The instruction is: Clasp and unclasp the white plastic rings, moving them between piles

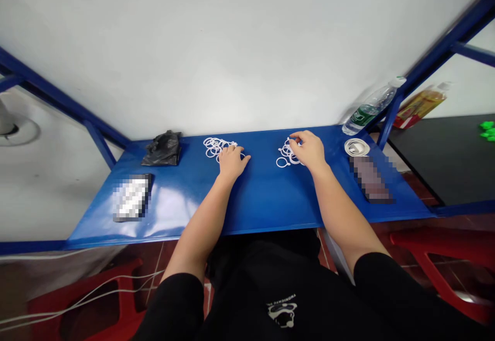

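Observation:
Two groups of thin white rings, each ring with a small knob, lie on the blue tabletop [266,197]. My left hand [231,163] rests over the near right side of the left pile of rings [212,146], palm down, with thumb and fingers apart. Part of that pile is hidden under its fingers. At the right pile of rings [285,151], my right hand [311,150] has its thumb and forefinger closed around the edge of a white ring. One loose ring [282,163] lies at the near left side of this pile.
A crumpled black plastic bag [164,148] and a blurred-out phone-like object [132,198] lie at left. To the right are a water bottle [371,109] against the wall, a coiled white cable [356,147] and another blurred-out object [370,178]. Blue metal bars [98,137] frame both sides.

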Motion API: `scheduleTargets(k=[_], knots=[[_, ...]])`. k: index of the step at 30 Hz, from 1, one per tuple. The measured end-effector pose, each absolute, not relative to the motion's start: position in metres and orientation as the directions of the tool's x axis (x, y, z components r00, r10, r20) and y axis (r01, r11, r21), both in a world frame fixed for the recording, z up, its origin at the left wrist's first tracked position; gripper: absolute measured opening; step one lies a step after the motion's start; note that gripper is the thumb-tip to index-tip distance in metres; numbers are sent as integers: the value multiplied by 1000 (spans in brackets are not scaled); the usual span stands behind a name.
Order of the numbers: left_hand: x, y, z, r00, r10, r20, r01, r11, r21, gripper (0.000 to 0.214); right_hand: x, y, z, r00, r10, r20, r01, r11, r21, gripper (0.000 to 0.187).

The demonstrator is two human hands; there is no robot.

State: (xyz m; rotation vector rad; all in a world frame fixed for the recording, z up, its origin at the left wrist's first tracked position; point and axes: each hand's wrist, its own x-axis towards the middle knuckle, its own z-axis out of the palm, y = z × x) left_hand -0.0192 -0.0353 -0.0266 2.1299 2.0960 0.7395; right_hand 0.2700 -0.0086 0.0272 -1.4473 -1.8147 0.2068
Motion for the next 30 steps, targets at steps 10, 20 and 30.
scheduleTargets(k=[10,20,30], knots=[[-10,-36,-21,34,935,352,896,-185,404,34,237,-21,11,-342,860,379,638,508,-579,19],[-10,-42,-7,-18,876,482,858,-234,457,9,235,-23,6,-412,827,383,594,562,-575,23],[19,-51,-22,227,731,644,689,-588,424,20,223,-31,6,-424,784,452,471,618,-629,20]])
